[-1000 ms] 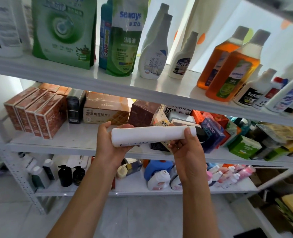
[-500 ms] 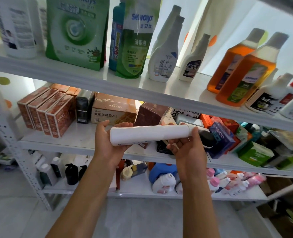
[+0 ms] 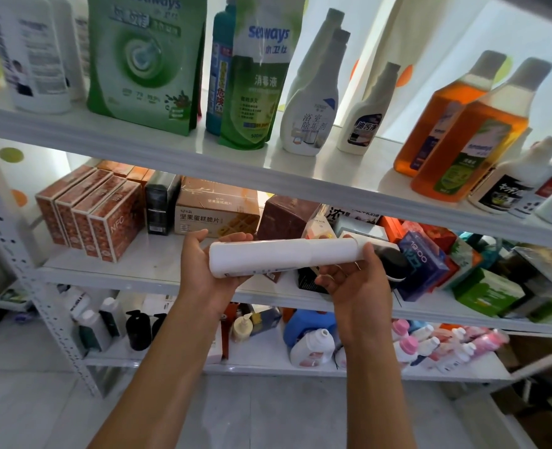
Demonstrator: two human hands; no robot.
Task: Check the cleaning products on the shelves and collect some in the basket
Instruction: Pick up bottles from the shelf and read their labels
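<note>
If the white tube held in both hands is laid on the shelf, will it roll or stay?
The white tube looks round and smooth, so it would probably roll. It keeps straight between the left hand and right hand, so it seems stiff. Its glossy surface may be slippery.

Tube (image 3: 284, 257) lies level before the middle shelf (image 3: 145, 270), left hand (image 3: 203, 270) at its left end, right hand (image 3: 355, 283) under its right; boxes (image 3: 90, 218) on that shelf to the left; pouches (image 3: 145, 59) and bottles (image 3: 310, 102) on the top shelf (image 3: 171, 150) above; more bottles (image 3: 310, 348) on the bottom shelf below.

Left hand (image 3: 200, 270), right hand (image 3: 358, 286) hold white tube (image 3: 284, 256) level before shelves (image 3: 203, 157).
</note>
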